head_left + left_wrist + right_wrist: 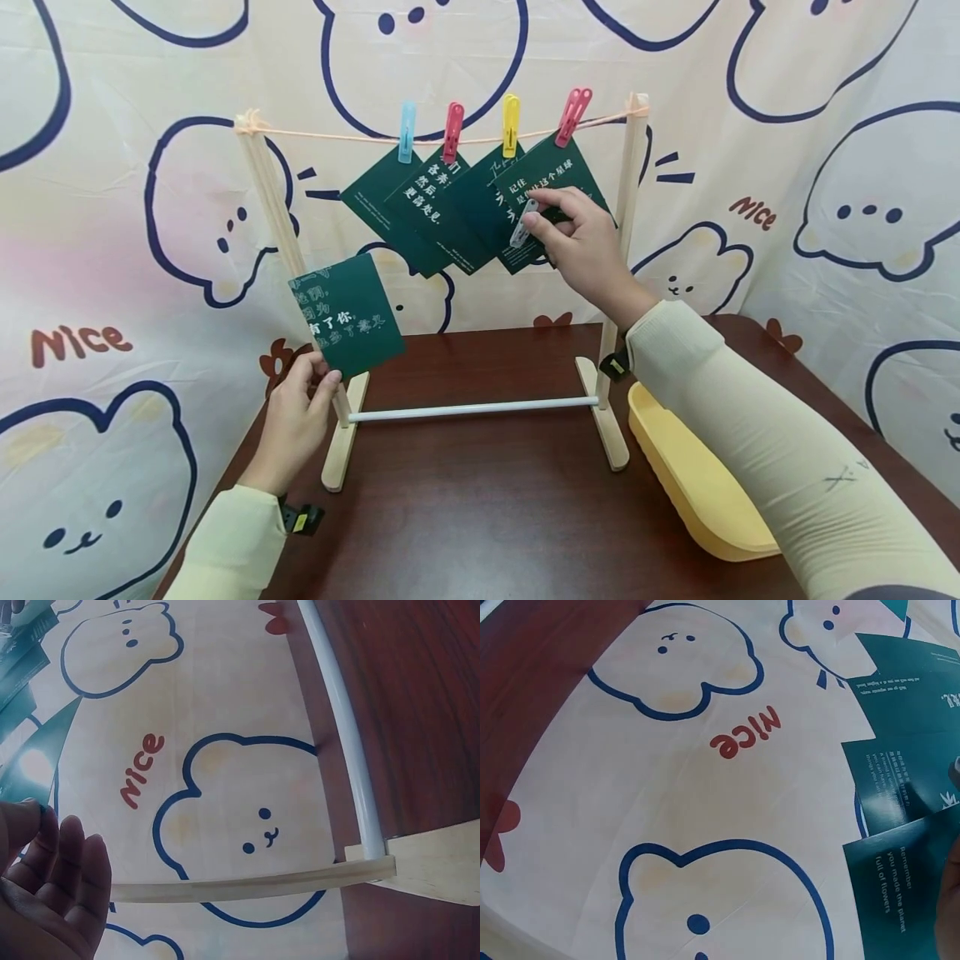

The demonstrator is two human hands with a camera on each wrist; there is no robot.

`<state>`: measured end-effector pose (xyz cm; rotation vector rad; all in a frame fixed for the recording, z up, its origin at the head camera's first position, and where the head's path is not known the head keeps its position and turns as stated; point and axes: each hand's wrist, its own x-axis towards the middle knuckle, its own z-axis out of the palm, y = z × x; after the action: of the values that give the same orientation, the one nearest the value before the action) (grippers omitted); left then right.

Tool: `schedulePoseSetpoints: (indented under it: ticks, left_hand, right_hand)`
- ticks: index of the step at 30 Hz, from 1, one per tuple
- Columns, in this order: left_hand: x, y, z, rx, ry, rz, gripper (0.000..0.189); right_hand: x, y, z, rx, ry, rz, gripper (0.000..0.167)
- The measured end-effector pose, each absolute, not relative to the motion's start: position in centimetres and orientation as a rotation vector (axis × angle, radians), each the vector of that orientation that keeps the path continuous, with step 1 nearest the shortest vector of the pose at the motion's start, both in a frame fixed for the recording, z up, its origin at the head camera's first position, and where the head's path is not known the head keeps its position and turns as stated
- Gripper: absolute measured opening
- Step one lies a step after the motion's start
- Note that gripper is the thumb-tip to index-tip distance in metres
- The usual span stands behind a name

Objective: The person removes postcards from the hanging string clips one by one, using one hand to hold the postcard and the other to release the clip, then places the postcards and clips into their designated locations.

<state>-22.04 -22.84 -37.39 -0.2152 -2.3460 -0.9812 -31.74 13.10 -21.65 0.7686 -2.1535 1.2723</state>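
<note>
My left hand point(296, 417) pinches a green card point(352, 321) with white lettering by its lower corner, in front of the left wooden post. In the left wrist view the thumb and a finger point(46, 825) meet on that card's corner. My right hand point(581, 237) holds a clear clothespin point(523, 223) between thumb and fingers, in front of the hanging cards. Green cards hang overlapping from a string point(322, 136), held by a blue clothespin point(407, 133), a red clothespin point(452, 133), a yellow clothespin point(511, 125) and another red clothespin point(573, 117) at the right.
The string is tied between two wooden posts point(633, 167) on flat feet, joined low down by a white rod point(472, 409). A yellow plastic basket point(693, 475) stands on the dark brown table point(480, 517), under my right forearm. A cartoon-print cloth point(465, 300) hangs behind.
</note>
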Motion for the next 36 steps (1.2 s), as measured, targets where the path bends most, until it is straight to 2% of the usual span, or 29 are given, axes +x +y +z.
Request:
schedulePoseSetpoints:
  ticks: [17, 36]
  left_hand:
    - [-21.3, -23.6, -37.8, -0.213, -2.485, -0.888, 0.027]
    - [-20.0, -24.5, -39.2, -0.293, -2.691, -0.874, 0.021]
  right_hand:
    - [-31.7, 15.6, -23.4, 0.689, -2.211, 1.292, 0.046]
    - [-31.5, 19.2, -26.6, 0.628, -2.238, 1.206, 0.046]
